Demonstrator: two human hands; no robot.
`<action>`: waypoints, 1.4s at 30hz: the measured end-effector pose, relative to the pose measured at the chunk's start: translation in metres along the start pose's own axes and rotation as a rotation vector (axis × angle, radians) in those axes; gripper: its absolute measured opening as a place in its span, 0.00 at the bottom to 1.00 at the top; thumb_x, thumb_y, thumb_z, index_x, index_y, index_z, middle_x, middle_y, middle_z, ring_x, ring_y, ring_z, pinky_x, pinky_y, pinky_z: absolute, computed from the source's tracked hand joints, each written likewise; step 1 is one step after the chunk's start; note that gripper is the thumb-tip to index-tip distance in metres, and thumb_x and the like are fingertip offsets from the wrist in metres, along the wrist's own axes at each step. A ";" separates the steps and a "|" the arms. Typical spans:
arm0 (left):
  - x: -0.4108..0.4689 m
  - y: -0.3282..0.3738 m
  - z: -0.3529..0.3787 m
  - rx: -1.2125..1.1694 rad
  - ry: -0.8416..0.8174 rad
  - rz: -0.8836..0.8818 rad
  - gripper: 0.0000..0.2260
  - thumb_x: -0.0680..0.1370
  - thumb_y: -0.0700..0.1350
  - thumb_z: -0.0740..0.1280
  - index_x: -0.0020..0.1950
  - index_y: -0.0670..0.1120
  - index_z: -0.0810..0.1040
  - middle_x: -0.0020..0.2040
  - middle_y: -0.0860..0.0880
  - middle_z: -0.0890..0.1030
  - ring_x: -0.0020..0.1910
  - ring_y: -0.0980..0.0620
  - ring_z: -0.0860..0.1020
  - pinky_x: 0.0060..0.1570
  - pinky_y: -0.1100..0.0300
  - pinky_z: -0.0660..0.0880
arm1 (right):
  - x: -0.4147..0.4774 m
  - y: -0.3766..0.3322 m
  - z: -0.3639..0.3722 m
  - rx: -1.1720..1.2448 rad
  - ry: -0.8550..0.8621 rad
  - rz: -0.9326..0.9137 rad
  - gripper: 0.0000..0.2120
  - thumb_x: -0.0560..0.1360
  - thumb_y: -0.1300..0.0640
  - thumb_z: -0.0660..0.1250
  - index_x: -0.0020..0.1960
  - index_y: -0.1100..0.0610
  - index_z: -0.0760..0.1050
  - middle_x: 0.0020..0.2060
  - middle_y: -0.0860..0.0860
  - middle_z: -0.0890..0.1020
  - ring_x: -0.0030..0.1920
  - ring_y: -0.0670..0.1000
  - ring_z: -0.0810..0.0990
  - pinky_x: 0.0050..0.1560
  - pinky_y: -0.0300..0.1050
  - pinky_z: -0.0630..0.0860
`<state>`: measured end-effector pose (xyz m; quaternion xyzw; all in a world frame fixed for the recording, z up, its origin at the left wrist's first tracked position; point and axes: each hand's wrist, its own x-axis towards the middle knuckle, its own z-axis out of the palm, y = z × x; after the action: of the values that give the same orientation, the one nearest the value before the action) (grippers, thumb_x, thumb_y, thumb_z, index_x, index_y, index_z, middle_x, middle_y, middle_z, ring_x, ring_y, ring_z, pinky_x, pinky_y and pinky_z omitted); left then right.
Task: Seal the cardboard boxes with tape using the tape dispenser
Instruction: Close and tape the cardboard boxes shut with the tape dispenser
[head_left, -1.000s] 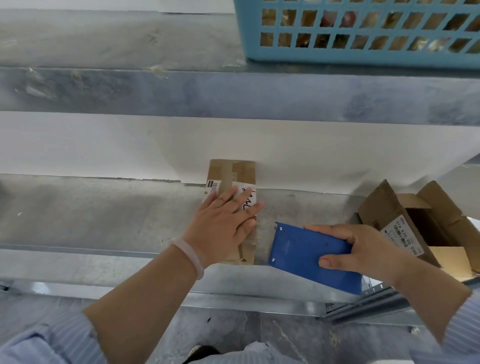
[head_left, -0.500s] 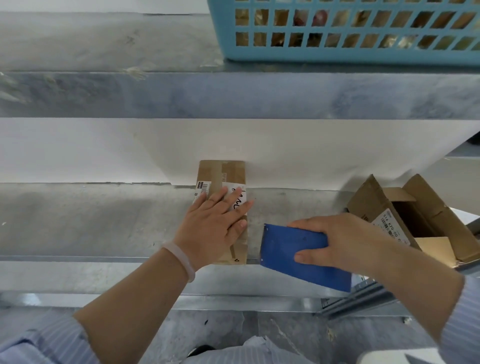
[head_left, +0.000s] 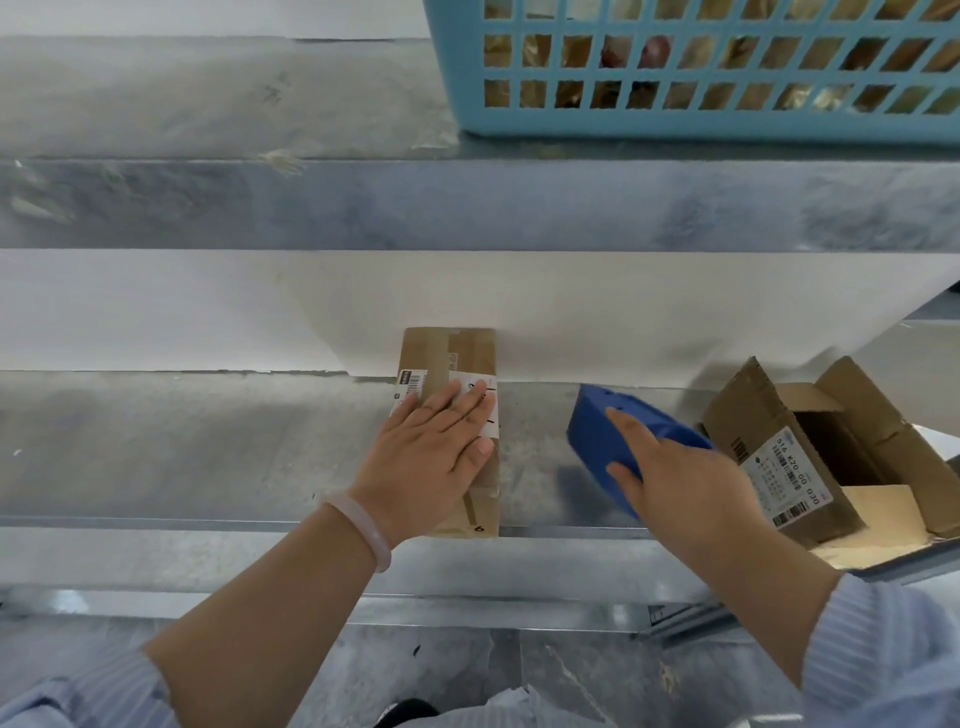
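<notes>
Under the left hand (head_left: 431, 462), pinned flat to the bench (head_left: 208, 441), lies the box (head_left: 447, 353). The palm and straight fingers rest spread on its top, curled round nothing, and a pale bracelet (head_left: 363, 525) sits on the wrist behind. The box reaches beyond the fingertips to the wall (head_left: 208, 312), and its near end shows below the heel of the hand, at the bench edge. Brown tape seems to run along its top; I cannot tell whether the seam is fully closed. The box looks small and light, stiff cardboard on smooth metal. I judge it would skid under a pull of tape unless pressed down as it is here. The flat top, beside the seam line, is the place to bear on.

Right of that hand, apart from the box, the right hand (head_left: 685, 483) grasps the dispenser (head_left: 589, 439). Its fingers wrap round the blue body, which tilts up ahead of the knuckles. The dispenser reads as hard, rigid plastic, best held by the body; the roll and blade are hidden. Just right of the gripping hand sits an open box (head_left: 743, 415), flaps up, with labels on its side. Above and beyond that hand, on the upper shelf (head_left: 467, 208), stands a basket (head_left: 675, 122).

Count: two boxes, one dispenser, one basket, one bracelet, two hands.
</notes>
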<state>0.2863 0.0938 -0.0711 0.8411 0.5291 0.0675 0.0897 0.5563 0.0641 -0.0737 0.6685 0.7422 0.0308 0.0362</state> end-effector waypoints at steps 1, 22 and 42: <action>0.000 -0.001 -0.001 -0.051 0.003 -0.011 0.23 0.82 0.57 0.43 0.78 0.57 0.49 0.75 0.64 0.45 0.76 0.64 0.42 0.75 0.59 0.37 | 0.005 0.006 0.007 -0.058 0.010 -0.021 0.31 0.82 0.44 0.50 0.79 0.47 0.40 0.35 0.44 0.78 0.28 0.46 0.73 0.28 0.41 0.66; -0.037 -0.023 -0.013 -1.028 0.591 -0.474 0.11 0.82 0.45 0.61 0.59 0.57 0.79 0.59 0.58 0.80 0.58 0.62 0.77 0.52 0.72 0.71 | -0.014 -0.027 0.049 -0.110 -0.250 -0.012 0.25 0.82 0.51 0.49 0.79 0.48 0.53 0.75 0.56 0.64 0.75 0.57 0.60 0.76 0.54 0.46; -0.038 0.002 0.037 -1.460 0.377 -0.616 0.20 0.81 0.59 0.53 0.73 0.60 0.67 0.62 0.61 0.78 0.56 0.67 0.77 0.49 0.72 0.75 | 0.012 -0.164 0.023 1.801 -0.069 0.586 0.20 0.81 0.40 0.54 0.69 0.43 0.73 0.59 0.43 0.82 0.60 0.44 0.78 0.62 0.41 0.73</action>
<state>0.2797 0.0555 -0.1077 0.3619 0.5657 0.5082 0.5392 0.3949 0.0588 -0.1122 0.6051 0.2880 -0.5657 -0.4805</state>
